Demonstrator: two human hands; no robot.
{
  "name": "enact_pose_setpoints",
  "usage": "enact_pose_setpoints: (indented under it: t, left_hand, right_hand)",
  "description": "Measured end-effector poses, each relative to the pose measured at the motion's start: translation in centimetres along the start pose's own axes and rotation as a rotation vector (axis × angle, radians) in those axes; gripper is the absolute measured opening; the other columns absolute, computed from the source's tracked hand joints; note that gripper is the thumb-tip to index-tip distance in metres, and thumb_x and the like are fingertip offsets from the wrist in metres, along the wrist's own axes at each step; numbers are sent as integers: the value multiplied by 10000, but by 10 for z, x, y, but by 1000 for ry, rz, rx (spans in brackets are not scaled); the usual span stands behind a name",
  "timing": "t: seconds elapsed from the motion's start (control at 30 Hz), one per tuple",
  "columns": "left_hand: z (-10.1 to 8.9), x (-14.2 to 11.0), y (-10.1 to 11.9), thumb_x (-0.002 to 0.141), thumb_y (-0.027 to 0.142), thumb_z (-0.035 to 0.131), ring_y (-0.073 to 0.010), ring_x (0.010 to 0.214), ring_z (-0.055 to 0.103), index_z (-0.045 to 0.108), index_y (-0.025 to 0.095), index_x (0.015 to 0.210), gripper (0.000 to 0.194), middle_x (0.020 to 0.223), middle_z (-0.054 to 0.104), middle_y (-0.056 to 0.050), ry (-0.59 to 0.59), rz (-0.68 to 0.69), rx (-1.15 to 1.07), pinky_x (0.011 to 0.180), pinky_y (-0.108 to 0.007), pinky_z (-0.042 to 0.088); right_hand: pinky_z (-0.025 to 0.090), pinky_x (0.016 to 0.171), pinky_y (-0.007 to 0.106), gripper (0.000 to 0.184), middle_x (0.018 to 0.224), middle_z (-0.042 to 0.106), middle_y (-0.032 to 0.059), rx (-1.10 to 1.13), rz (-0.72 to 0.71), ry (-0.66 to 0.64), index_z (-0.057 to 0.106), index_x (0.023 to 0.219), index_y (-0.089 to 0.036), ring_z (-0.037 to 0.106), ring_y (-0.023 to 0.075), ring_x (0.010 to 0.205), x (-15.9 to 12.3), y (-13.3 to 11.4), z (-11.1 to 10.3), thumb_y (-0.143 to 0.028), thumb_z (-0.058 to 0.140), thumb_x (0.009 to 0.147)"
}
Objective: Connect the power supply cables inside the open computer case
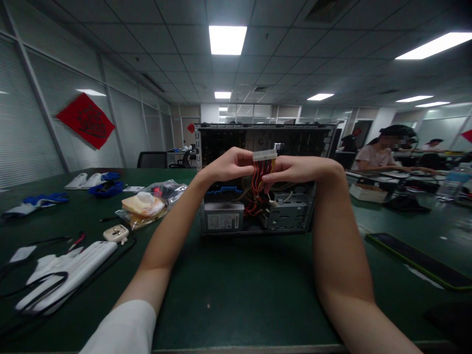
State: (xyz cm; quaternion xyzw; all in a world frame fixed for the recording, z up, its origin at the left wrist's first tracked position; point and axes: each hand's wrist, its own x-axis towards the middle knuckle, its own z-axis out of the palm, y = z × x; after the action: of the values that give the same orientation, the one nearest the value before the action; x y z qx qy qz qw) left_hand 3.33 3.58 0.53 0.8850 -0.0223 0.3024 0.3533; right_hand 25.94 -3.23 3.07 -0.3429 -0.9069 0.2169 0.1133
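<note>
An open computer case [295,216] stands on the dark green table [239,285], its inside facing me. Both my hands are raised in front of it. My left hand [228,164] and my right hand [295,169] are closed on a white multi-pin power connector [264,155], one at each end. A bundle of red, yellow and orange wires [258,189] hangs from the connector down into the case. A grey power supply [224,219] sits at the case's lower left.
On the left lie a white power strip [70,275] with black cables, a plastic bag [147,206] and blue-and-white gloves [99,183]. A dark flat tablet-like slab [420,258] lies on the right. Another person [383,152] sits at the far right.
</note>
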Motion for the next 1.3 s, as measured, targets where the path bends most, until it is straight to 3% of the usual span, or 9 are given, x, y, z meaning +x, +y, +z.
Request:
enact_pose_setpoints:
  t: [0.2,0.43,0.73,1.07,1.3]
  left_hand:
    - [0,-1,0,795,267,826,-119,755,679,760,92,872,202,816,764,-47,-29,13,11,702,-205,539]
    - [-1,-1,-4,872,284,768,-133,812,691,772,86,935,208,884,776,-65,5,38,143,749,-219,541]
    - [0,1,-7,865,401,833,-141,829,709,779,96,945,319,910,787,-86,-8,67,35,793,-233,557]
    - [0,1,-7,874,459,814,-145,822,690,768,103,933,364,881,776,-72,-59,29,18,789,-243,556]
    - [-4,1,-10,851,378,843,-129,824,708,742,110,980,315,916,778,-53,-6,95,15,788,-227,558]
  right_hand:
    - [532,842,334,600,931,818,85,-24,-7,-7,867,917,-161,718,232,880,0,-2,0,-726,666,913]
    - [553,832,336,590,878,813,79,-2,17,16,873,995,-170,739,244,891,-2,2,0,-719,670,916]
    - [539,874,349,589,946,829,86,9,31,37,875,955,-172,736,247,918,-4,3,-1,-725,676,905]
    - [473,706,317,658,855,792,75,-104,86,126,847,919,-142,666,206,767,-9,-3,-4,-770,655,880]
    - [543,828,371,563,953,817,111,-118,77,201,829,927,-152,724,268,890,-5,-8,-2,-676,623,930]
